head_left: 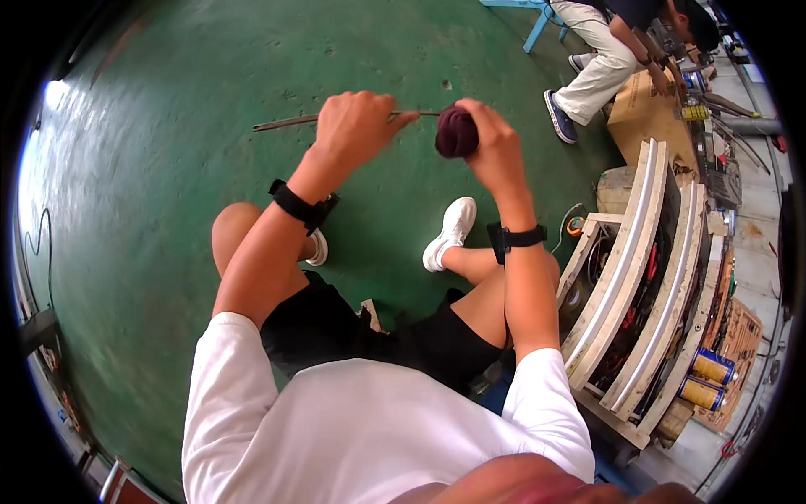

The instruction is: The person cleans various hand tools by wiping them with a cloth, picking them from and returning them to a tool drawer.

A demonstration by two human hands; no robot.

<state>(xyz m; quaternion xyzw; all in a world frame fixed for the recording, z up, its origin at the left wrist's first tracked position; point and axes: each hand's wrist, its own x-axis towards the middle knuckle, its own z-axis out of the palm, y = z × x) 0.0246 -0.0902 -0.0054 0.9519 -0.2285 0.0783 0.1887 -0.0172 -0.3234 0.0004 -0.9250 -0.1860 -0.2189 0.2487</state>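
Note:
My left hand (357,126) is closed around a long thin metal rod (290,123), held out in front of me above the green floor. The rod's wider end sticks out to the left of the fist, and its thin end runs right to the bundle. In my right hand (501,151) is a dark maroon cloth (456,132), bunched into a ball. The rod's thin end meets the cloth; whether it goes inside is hidden. Both wrists wear black straps.
A wooden rack (625,269) with tools inside stands close on my right. Beyond it, another person bends over a cardboard box (642,113) near a blue stool (535,32). Two yellow-and-blue cans (714,367) lie at the far right. My white shoes (453,231) rest on the green floor (151,193).

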